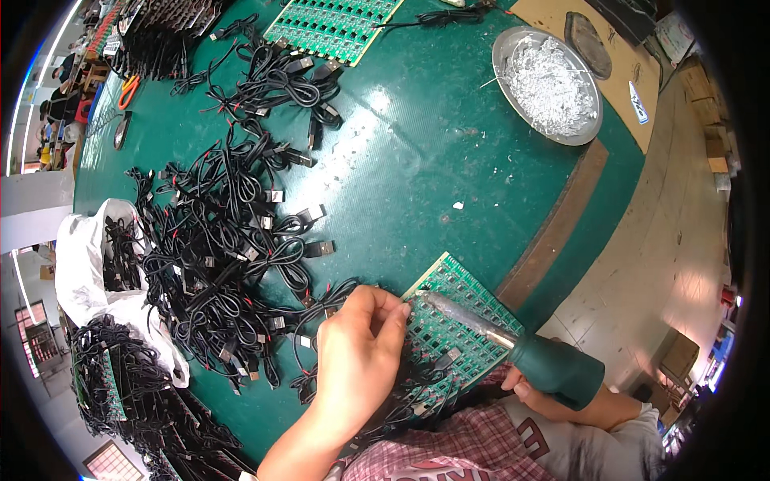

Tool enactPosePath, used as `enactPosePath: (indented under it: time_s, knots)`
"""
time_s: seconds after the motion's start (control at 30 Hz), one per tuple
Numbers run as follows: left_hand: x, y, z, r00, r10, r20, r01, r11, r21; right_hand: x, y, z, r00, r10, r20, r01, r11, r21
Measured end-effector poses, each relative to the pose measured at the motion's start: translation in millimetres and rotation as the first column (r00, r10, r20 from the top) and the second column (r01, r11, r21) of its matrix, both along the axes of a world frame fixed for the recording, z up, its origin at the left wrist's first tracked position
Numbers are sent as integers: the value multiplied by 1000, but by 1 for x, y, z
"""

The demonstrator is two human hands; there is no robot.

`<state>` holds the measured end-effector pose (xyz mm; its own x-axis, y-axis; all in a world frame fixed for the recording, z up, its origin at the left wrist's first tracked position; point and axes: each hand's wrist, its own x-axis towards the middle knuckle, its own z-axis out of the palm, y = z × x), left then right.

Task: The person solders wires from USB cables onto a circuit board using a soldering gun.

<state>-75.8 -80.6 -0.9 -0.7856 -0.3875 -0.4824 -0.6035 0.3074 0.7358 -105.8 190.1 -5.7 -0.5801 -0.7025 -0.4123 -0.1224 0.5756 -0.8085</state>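
A green circuit board panel (481, 305) with rows of small parts lies tilted at the table's near edge. My left hand (365, 345) pinches thumb and forefinger at its left edge. A black USB cable (309, 317) runs in behind these fingers; its wire end is hidden by them. My right hand (525, 389) is closed round the dark green handle of a soldering iron (469, 319). The iron's metal tip reaches across the panel, close to my left fingertips. Several black cables with USB plugs (433, 373) lie over the panel's near part.
A large heap of black USB cables (233, 200) spreads over the green table (401, 200) on the left, beside a white bag (80, 264). Another panel (333, 28) lies at the back. A metal dish (501, 60) of whitish flakes stands far right. Orange-handled scissors (128, 92) lie far left.
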Motion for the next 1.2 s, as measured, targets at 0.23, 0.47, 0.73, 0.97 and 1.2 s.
enactPosePath:
  time_s: [0.23,0.47,0.73,0.97,1.2]
  knots:
    - [1,0,-5,999,24,-29,-24,1000,-15,-6,-6,9,996,61,-72,-53,993,107]
    - [0,4,-5,999,-19,-49,11,988,-155,-2,-1,0,992,81,-101,-82,997,-6]
    - [0,4,-5,998,-38,-42,30,982,-188,4,6,-8,997,6,-72,-10,999,-49]
    - [-2,4,-4,999,-34,-42,25,982,-185,-5,1,-2,999,-18,29,22,992,-124]
    - [-1,4,-5,998,-45,-53,33,976,-217,-4,-4,6,998,48,49,-56,982,180]
